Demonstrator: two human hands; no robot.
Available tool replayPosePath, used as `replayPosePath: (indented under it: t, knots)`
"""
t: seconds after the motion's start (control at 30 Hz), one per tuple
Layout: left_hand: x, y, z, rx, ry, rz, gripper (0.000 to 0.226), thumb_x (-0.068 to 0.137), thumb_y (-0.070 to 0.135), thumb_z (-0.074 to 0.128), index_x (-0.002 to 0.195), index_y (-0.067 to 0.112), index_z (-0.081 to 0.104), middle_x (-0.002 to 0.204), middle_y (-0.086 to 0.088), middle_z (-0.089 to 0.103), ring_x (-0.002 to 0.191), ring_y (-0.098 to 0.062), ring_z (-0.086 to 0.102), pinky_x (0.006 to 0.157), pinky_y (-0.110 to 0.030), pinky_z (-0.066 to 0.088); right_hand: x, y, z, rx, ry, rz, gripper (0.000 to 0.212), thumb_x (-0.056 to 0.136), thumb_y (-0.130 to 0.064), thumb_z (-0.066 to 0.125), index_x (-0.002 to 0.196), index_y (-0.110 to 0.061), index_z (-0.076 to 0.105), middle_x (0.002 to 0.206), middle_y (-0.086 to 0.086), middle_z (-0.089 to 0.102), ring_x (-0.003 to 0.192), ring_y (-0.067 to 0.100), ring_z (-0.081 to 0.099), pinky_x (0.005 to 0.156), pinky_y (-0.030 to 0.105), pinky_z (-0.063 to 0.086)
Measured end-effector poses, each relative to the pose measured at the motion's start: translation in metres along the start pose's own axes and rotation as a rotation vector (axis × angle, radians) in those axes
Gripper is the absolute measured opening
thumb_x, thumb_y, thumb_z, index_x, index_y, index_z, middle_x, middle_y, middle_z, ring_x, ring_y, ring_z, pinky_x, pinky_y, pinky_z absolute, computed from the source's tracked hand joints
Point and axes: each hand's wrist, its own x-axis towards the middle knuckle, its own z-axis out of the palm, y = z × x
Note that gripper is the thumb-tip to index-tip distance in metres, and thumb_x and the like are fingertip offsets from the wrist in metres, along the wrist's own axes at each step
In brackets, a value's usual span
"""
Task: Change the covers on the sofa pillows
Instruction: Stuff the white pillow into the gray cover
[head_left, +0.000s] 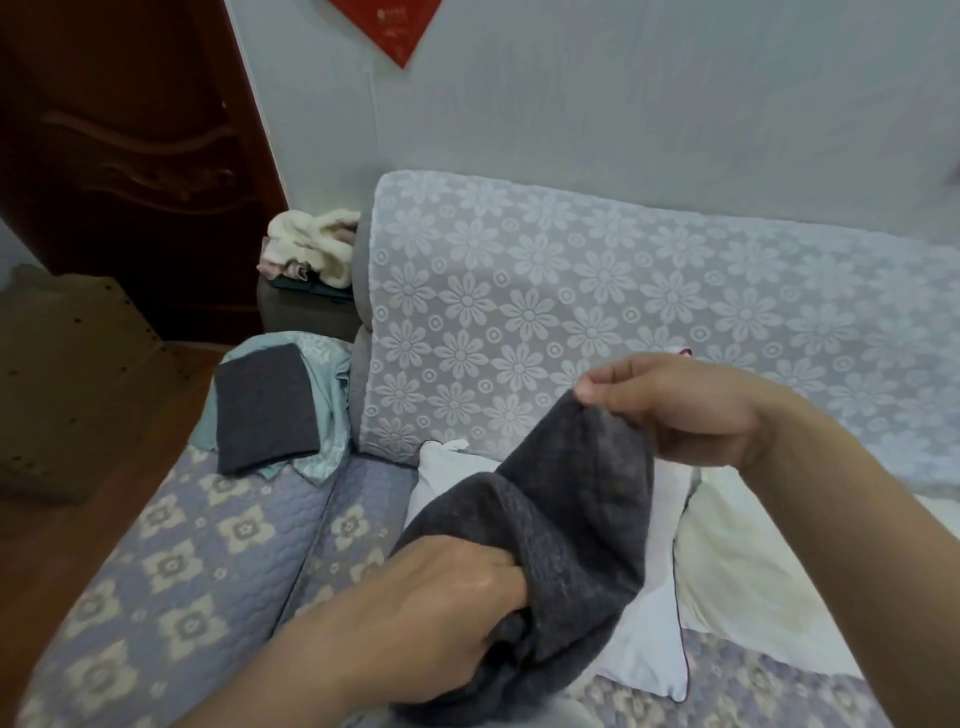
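Note:
A dark grey pillow cover hangs between my hands above the sofa seat. My left hand grips its bunched lower end, fingers buried in the cloth. My right hand pinches the cover's upper edge and lifts it. Beneath the cover lies a bare white pillow, and a second cream pillow lies to its right. A second dark grey cover, folded, rests on a heap of pale green patterned cloth at the sofa's left end.
The sofa seat has a quilted floral cover and its backrest a white flower-lace throw. A small side table with cream clothing stands behind the left end. Dark wooden door and a cardboard box at left.

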Motion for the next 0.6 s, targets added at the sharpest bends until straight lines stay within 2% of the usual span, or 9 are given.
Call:
replayPosePath:
  t: [0.07, 0.13, 0.17, 0.2, 0.3, 0.37, 0.47, 0.53, 0.6]
  knots:
    - [-0.003, 0.002, 0.003, -0.039, 0.04, -0.015, 0.014, 0.087, 0.019, 0.055, 0.099, 0.027, 0.056, 0.1, 0.008, 0.064, 0.092, -0.013, 0.062, 0.068, -0.028, 0.046, 0.015, -0.004, -0.013, -0.139, 0.318, -0.002, 0.016, 0.095, -0.014, 0.064, 0.091, 0.0, 0.068, 0.081, 0.017, 0.07, 0.07, 0.022, 0.067, 0.069, 0.033, 0.059]
    - [-0.011, -0.007, 0.005, -0.17, 0.122, -0.089, 0.024, 0.093, 0.023, 0.058, 0.114, 0.033, 0.059, 0.108, 0.016, 0.067, 0.101, -0.002, 0.064, 0.076, -0.023, 0.049, 0.025, 0.001, -0.048, -0.307, 0.722, 0.034, 0.017, 0.092, -0.018, 0.069, 0.089, -0.001, 0.069, 0.088, 0.021, 0.069, 0.068, 0.025, 0.062, 0.065, 0.032, 0.053]
    - [-0.014, -0.013, 0.005, -0.233, 0.182, -0.134, 0.033, 0.095, 0.026, 0.062, 0.123, 0.041, 0.057, 0.114, 0.023, 0.066, 0.106, 0.006, 0.062, 0.083, -0.02, 0.05, 0.025, 0.007, -0.064, -0.346, 0.855, 0.059, 0.018, 0.09, -0.021, 0.071, 0.087, -0.003, 0.067, 0.091, 0.022, 0.067, 0.069, 0.025, 0.059, 0.062, 0.03, 0.049]
    - [-0.018, -0.02, 0.005, -0.265, 0.24, -0.173, 0.041, 0.095, 0.029, 0.066, 0.129, 0.047, 0.053, 0.119, 0.032, 0.063, 0.11, 0.014, 0.058, 0.089, -0.016, 0.049, 0.025, 0.016, -0.077, -0.362, 0.916, 0.087, 0.02, 0.089, -0.023, 0.072, 0.087, -0.004, 0.067, 0.095, 0.021, 0.067, 0.072, 0.026, 0.059, 0.062, 0.03, 0.047]
    - [-0.022, -0.035, 0.009, -0.268, 0.288, -0.273, 0.06, 0.092, 0.032, 0.072, 0.134, 0.059, 0.04, 0.119, 0.049, 0.052, 0.113, 0.026, 0.047, 0.098, -0.008, 0.041, 0.026, 0.041, -0.09, -0.44, 0.956, 0.09, 0.029, 0.095, -0.033, 0.065, 0.091, -0.005, 0.072, 0.101, 0.014, 0.068, 0.09, 0.029, 0.061, 0.082, 0.039, 0.05]
    - [-0.025, -0.04, 0.01, -0.378, 0.315, -0.356, 0.069, 0.09, 0.03, 0.076, 0.138, 0.062, 0.039, 0.123, 0.04, 0.057, 0.115, 0.018, 0.053, 0.099, -0.017, 0.047, 0.029, 0.05, -0.085, -0.386, 0.937, 0.046, 0.035, 0.101, -0.038, 0.055, 0.094, -0.008, 0.072, 0.105, 0.008, 0.067, 0.099, 0.026, 0.06, 0.093, 0.04, 0.047]
    - [-0.034, -0.054, 0.004, -0.6, 0.312, -0.495, 0.071, 0.087, 0.022, 0.079, 0.133, 0.064, 0.044, 0.118, 0.032, 0.064, 0.107, 0.008, 0.064, 0.091, -0.026, 0.056, 0.03, 0.066, -0.083, -0.278, 0.838, 0.017, 0.043, 0.103, -0.042, 0.051, 0.093, -0.007, 0.073, 0.103, 0.008, 0.072, 0.104, 0.026, 0.064, 0.103, 0.045, 0.047]
    - [-0.042, -0.066, 0.001, -0.548, 0.33, -0.558, 0.06, 0.084, 0.02, 0.081, 0.125, 0.056, 0.056, 0.113, 0.032, 0.065, 0.102, 0.009, 0.064, 0.088, -0.028, 0.057, 0.024, 0.071, -0.075, -0.123, 0.751, -0.007, 0.041, 0.103, -0.037, 0.053, 0.089, -0.006, 0.076, 0.099, 0.013, 0.073, 0.1, 0.026, 0.068, 0.098, 0.044, 0.05]
    - [-0.045, -0.079, -0.002, -0.444, 0.436, -0.606, 0.042, 0.082, 0.017, 0.083, 0.112, 0.042, 0.068, 0.104, 0.028, 0.069, 0.097, 0.009, 0.064, 0.086, -0.03, 0.056, 0.012, 0.067, -0.061, 0.119, 0.582, -0.054, 0.038, 0.102, -0.025, 0.054, 0.076, -0.011, 0.078, 0.089, 0.011, 0.07, 0.081, 0.019, 0.068, 0.078, 0.035, 0.054]
